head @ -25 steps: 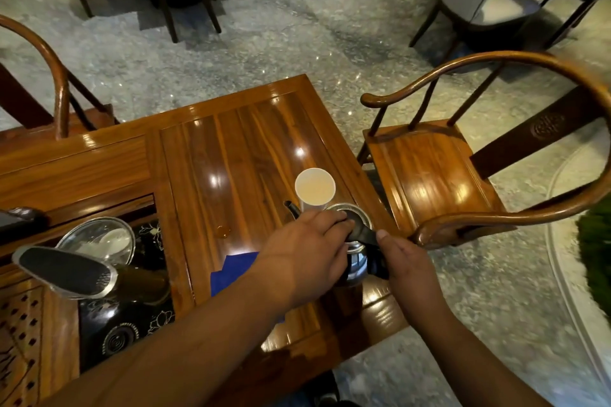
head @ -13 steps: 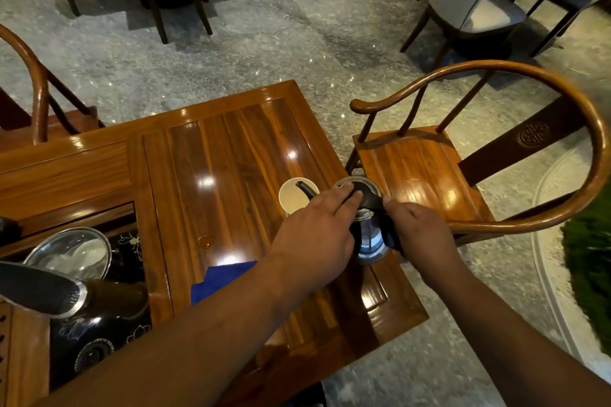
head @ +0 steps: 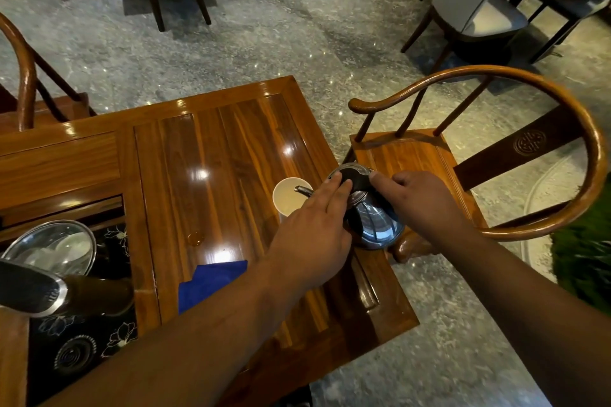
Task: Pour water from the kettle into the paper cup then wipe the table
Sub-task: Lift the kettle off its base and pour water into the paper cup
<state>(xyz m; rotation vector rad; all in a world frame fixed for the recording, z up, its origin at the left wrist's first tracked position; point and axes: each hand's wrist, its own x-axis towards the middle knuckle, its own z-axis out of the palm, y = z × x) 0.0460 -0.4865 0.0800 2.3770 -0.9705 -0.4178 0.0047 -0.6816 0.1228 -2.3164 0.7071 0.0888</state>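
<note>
The paper cup (head: 289,196) stands near the right edge of the glossy wooden table (head: 211,155), with bare tabletop open to its left and far side, and a blue cloth (head: 208,281) lies nearer me. I hold the glass kettle (head: 370,208) tilted over that edge — its spout (head: 302,190) reaches over the cup's rim. My right hand (head: 420,205) is clenched around the handle, while my left hand (head: 314,235) is released, fingers flat on the black lid (head: 352,175), just beside the wooden armchair (head: 429,155).
</note>
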